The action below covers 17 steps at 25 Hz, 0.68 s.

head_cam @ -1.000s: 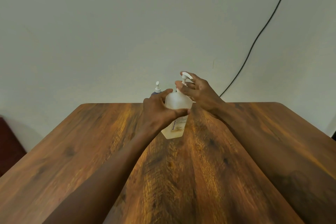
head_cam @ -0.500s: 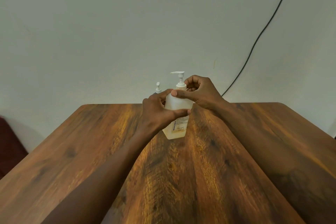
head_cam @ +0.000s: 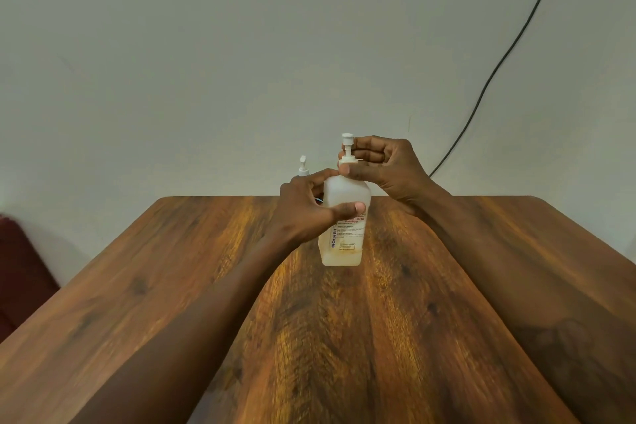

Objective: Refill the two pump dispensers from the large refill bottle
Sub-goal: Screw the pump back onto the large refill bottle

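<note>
A translucent white pump dispenser [head_cam: 344,248] with a printed label stands upright on the wooden table [head_cam: 344,337], near its far middle. My left hand [head_cam: 306,213] grips its body from the left, thumb across the front. My right hand [head_cam: 385,169] pinches the white pump collar at the neck, fingers curled round it; the pump head [head_cam: 347,138] sticks up above them. Behind my left hand the white pump top of a second dispenser [head_cam: 303,167] shows; its body is hidden. No large refill bottle is in view.
The table runs to a plain pale wall. A black cable [head_cam: 499,69] hangs down the wall at the right. Something dark red [head_cam: 17,268] sits beyond the table's left edge.
My right hand has shifted its hold round the pump collar and the pump nozzle has turned: it pointed right, then left, and now faces roughly toward me. My left hand keeps its hold.
</note>
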Each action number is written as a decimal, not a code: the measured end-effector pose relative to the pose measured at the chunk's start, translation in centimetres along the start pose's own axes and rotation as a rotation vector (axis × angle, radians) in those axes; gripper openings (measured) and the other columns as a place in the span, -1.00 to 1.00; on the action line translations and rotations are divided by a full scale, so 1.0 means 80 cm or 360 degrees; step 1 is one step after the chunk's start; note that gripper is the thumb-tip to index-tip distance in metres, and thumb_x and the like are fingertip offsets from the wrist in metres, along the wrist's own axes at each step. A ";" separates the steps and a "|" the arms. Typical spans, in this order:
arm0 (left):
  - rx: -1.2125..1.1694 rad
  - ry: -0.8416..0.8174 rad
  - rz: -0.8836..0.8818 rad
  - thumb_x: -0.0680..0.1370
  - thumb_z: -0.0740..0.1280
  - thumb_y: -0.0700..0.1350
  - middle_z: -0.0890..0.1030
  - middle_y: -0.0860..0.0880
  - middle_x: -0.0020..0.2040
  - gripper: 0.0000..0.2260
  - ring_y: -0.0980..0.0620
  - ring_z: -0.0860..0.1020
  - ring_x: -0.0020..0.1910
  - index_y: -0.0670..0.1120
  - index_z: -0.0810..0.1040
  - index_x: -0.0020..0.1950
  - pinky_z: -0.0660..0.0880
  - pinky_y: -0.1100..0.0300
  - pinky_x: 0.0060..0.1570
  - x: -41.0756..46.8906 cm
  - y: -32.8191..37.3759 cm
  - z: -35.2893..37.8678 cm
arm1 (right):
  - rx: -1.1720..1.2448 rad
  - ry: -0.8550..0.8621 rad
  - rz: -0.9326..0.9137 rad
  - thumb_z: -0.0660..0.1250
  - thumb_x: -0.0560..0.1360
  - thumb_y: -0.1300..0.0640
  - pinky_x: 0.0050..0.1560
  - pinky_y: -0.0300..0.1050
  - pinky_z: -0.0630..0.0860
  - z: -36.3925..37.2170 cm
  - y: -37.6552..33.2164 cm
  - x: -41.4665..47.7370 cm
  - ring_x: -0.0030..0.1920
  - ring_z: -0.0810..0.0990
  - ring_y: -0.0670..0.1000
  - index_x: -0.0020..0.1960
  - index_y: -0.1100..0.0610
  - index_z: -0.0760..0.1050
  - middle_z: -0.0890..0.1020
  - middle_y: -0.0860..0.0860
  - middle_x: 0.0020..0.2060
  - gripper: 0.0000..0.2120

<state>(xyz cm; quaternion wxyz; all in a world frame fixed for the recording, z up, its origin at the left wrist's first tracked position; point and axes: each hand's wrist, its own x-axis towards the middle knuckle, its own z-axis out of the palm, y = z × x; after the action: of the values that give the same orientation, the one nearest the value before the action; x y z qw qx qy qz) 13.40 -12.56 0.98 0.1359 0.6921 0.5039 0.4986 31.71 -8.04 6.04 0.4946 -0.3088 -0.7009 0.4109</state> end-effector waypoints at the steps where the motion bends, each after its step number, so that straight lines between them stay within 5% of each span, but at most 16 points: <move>1: 0.0007 0.0008 0.0009 0.33 0.55 0.31 0.72 0.17 0.04 -0.40 0.26 0.67 -0.05 0.11 0.62 0.30 0.65 0.27 -0.08 0.000 0.001 0.001 | -0.0032 0.0059 0.0002 0.63 0.36 0.26 0.05 -0.08 0.69 0.004 -0.001 -0.001 0.06 0.74 0.05 0.21 0.26 0.62 0.74 0.12 0.04 -0.55; 4: 0.0029 0.0020 0.0044 0.34 0.53 0.34 0.70 0.23 -0.02 -0.50 0.31 0.66 -0.11 0.15 0.64 0.18 0.64 0.30 -0.15 -0.003 0.002 0.007 | -0.0172 0.0109 -0.0033 0.69 0.28 0.19 0.00 -0.06 0.70 0.010 -0.003 -0.001 -0.02 0.75 0.02 0.12 0.22 0.63 0.75 0.10 -0.02 -0.53; 8: -0.0047 -0.0204 -0.0038 0.39 0.57 0.20 0.73 0.10 0.08 -0.45 0.27 0.68 -0.08 0.03 0.63 0.32 0.61 0.34 -0.16 0.001 -0.007 -0.006 | -0.0135 -0.0215 0.0078 0.54 0.47 0.24 0.20 0.06 0.65 -0.010 -0.003 0.003 0.12 0.73 0.05 0.26 0.25 0.60 0.74 0.09 0.10 -0.63; 12: -0.0225 -0.0309 -0.0133 0.39 0.55 0.21 0.74 0.11 0.06 -0.48 0.14 0.71 -0.02 0.05 0.65 0.28 0.67 0.07 0.01 0.004 -0.016 -0.010 | 0.0169 -0.0455 0.0170 0.36 0.60 0.32 0.28 0.05 0.60 -0.013 0.004 0.000 0.28 0.65 0.08 0.37 0.25 0.48 0.67 0.11 0.25 -0.65; 15: -0.0258 -0.0143 -0.0143 0.39 0.58 0.17 0.73 0.16 -0.01 -0.59 0.20 0.70 -0.06 0.10 0.66 0.19 0.67 0.15 -0.03 0.004 -0.007 -0.002 | -0.0014 -0.0170 0.0080 0.51 0.50 0.23 0.20 0.07 0.65 -0.002 0.004 -0.001 0.14 0.72 0.03 0.27 0.22 0.56 0.73 0.08 0.14 -0.64; 17: -0.0093 0.0034 -0.0069 0.33 0.59 0.24 0.69 0.23 -0.06 -0.55 0.28 0.67 -0.12 0.16 0.65 0.16 0.62 0.33 -0.13 0.003 0.002 0.000 | -0.0291 0.0180 0.0019 0.66 0.34 0.08 0.03 -0.05 0.69 0.010 0.000 -0.002 -0.09 0.74 -0.06 0.01 0.15 0.63 0.75 0.01 -0.09 -0.66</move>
<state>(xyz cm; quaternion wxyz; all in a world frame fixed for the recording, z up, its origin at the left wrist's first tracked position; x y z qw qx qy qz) 13.51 -12.41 1.22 0.1615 0.6713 0.5054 0.5175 31.02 -8.38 5.87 0.5006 -0.3795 -0.7045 0.3302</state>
